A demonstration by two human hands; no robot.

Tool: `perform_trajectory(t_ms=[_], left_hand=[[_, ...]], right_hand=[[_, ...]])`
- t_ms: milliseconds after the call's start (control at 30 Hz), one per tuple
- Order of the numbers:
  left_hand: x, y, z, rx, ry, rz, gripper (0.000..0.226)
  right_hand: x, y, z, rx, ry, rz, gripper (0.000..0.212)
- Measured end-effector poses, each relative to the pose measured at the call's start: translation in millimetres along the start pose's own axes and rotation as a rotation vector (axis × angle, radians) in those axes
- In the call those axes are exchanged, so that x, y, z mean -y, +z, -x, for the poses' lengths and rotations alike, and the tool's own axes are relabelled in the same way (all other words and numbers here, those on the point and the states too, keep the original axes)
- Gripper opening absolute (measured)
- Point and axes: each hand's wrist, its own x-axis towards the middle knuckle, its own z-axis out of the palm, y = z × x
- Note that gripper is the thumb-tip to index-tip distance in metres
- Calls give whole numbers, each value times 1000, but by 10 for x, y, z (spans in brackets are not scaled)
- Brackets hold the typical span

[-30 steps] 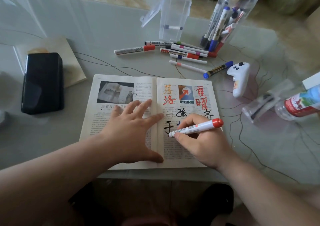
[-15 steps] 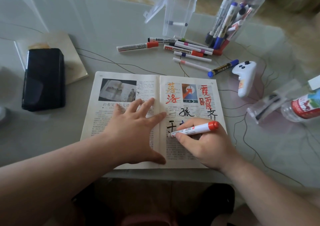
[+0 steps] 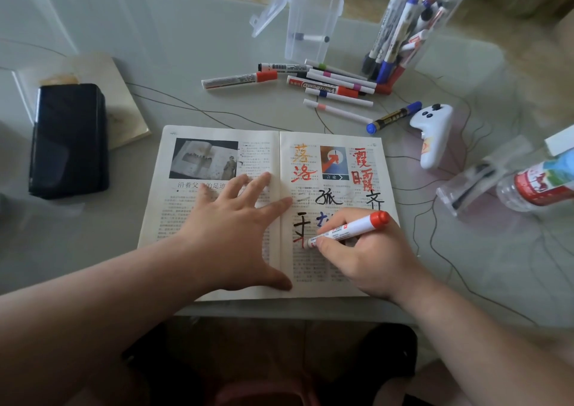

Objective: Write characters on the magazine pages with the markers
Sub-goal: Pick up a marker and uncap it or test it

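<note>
your left hand (image 3: 231, 238) flat with fingers spread on the open magazine (image 3: 217, 219) at table (image 3: 186, 64) centre, your right hand (image 3: 363, 250) pinching a red marker (image 3: 348, 228), tip on the right page, loose markers (image 3: 335, 85) at 12 o'clock

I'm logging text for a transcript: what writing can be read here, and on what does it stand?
"WHITEBOARD", upside down: loose marker.
"言论": label under the arrow picture.
"沿着父…的足", partly hidden: left-page headline.
"落", "洛", "霞", "孤", "齐", "于": handwritten on the right page.
Too small or blurred: body print, held marker print, bottle label, other handwriting.
</note>
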Motion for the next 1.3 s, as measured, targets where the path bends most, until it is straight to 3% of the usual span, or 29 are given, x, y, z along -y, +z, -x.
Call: perform_trajectory(t_ms=[167,333,867,1000,1133,1233,1300], left_hand=[[-15,-13,-4,14,-11,-2,126],[-13,-8,-5,18,-9,7,126],[-8,-2,-9,15,-4,2,125],[-9,1,14,7,-6,8,125],[-14,5,38,13,-15,1,126],[-18,-5,52,20,-24,-5,126],[-20,-23,68,32,-25,-6,126]], right_hand=[[-48,-31,-18,14,37,47,13],[-36,-53,-41,-57,9,-77,16],[-34,-37,-48,-24,31,54,19],[2,-133,-82,-122,63,-235,10],[56,-249,-101,-198,13,-276,7],[58,-295,-111,-176,46,-305,5],[91,-321,-103,-130,115,-510,6]])
